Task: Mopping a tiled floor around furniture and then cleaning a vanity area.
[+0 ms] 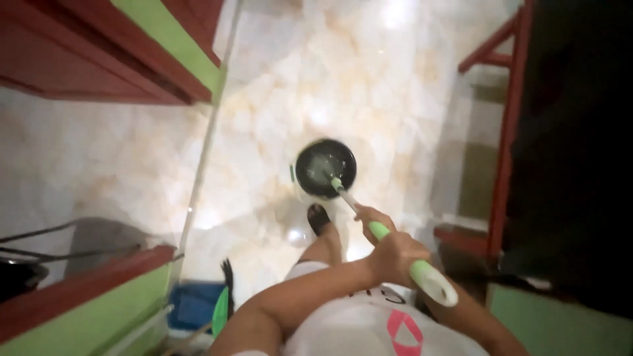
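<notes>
A: Head view, looking straight down. Both hands are clenched round a mop handle (pixel 395 247): left hand (pixel 395 254) takes the upper grip close to the white end cap, right hand (pixel 370 216) sits just below it, nearer the bucket (pixel 325 169). The right arm is mostly hidden, so that side is my best read.

B: Where's the mop head?

A: Down inside the bucket, which stands on the floor (pixel 277 99) just ahead of the person's foot (pixel 318 217). The handle leans back from the bucket up to the hands.

B: Why the stacked grip?

A: My guess: the upper hand steers, the lower one presses, so the head stays pushed into the bucket.

B: How does the kit look?

A: Handle is a white shaft with green grip sections. Bucket is round, with a dark inside and pale streaks, maybe wet strands or foam; too blurred to tell. Floor is glossy cream marble tile.

B: Anything else near the bucket?

A: Red and green cabinets (pixel 132 59) well to its left, a red frame (pixel 504 151) to its right, and a blue tub (pixel 194 304) behind it beside the person's leg.
</notes>
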